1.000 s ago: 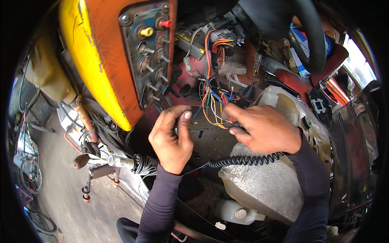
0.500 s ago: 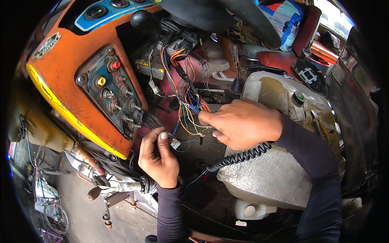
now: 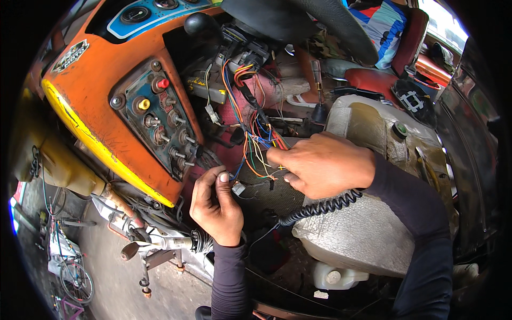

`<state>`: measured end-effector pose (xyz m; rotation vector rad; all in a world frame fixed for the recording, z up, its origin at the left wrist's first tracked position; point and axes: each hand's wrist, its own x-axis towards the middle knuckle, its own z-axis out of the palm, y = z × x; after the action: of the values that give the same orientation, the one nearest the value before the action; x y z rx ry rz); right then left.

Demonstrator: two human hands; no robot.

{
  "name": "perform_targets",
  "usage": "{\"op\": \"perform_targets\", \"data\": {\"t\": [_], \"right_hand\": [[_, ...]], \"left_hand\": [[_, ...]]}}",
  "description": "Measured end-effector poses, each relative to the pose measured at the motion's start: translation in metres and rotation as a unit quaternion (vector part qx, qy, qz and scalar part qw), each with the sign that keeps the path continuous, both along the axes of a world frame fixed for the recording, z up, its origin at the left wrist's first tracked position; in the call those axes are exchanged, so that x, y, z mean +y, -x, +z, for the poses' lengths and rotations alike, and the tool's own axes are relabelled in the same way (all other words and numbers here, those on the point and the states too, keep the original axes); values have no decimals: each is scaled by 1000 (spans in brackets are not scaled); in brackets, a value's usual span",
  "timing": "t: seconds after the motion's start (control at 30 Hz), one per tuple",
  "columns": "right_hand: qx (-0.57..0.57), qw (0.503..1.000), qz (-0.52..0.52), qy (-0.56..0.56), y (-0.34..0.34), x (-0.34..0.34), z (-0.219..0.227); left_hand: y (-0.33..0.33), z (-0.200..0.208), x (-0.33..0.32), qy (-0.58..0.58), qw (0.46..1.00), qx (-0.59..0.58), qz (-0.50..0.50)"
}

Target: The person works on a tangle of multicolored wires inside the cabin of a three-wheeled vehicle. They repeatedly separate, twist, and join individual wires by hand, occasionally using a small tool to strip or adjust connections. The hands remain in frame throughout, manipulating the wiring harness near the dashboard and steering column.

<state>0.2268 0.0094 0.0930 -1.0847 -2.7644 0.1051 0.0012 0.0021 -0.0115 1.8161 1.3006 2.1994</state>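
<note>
A bundle of coloured wires (image 3: pixel 255 140) hangs from under the dashboard of a small vehicle. My right hand (image 3: pixel 322 164) grips the lower ends of these wires between fingers and thumb. My left hand (image 3: pixel 214 205) is below and to the left, pinching a thin wire with a small white connector (image 3: pixel 238 188) at its end. A black coiled cord (image 3: pixel 320 206) runs under my right wrist.
An orange and yellow dashboard panel (image 3: pixel 106 101) with several switches and knobs (image 3: pixel 160 117) fills the upper left. A steering wheel (image 3: pixel 325 26) is above. A grey worn engine cover (image 3: pixel 368 234) lies under my right arm. Another person's sandalled foot (image 3: pixel 301 98) rests behind. A bicycle (image 3: pixel 69 266) stands lower left.
The view has shifted so the dashboard sits higher and further left. My left hand has dropped lower, away from my right hand, which still holds the wires.
</note>
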Motion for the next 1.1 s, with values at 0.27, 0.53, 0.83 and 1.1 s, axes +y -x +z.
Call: {"op": "perform_targets", "data": {"t": [0.27, 0.53, 0.83, 1.1], "right_hand": [[53, 998, -9, -13, 2, -10, 11], [105, 991, 61, -61, 34, -20, -9], [98, 988, 52, -105, 40, -20, -17], [141, 983, 63, -96, 40, -17, -19]], "left_hand": [[2, 1, -2, 22, 1000, 7, 3], [0, 3, -5, 11, 1000, 18, 2], [-2, 1, -5, 11, 1000, 20, 1], [-1, -3, -2, 16, 1000, -1, -17]]}}
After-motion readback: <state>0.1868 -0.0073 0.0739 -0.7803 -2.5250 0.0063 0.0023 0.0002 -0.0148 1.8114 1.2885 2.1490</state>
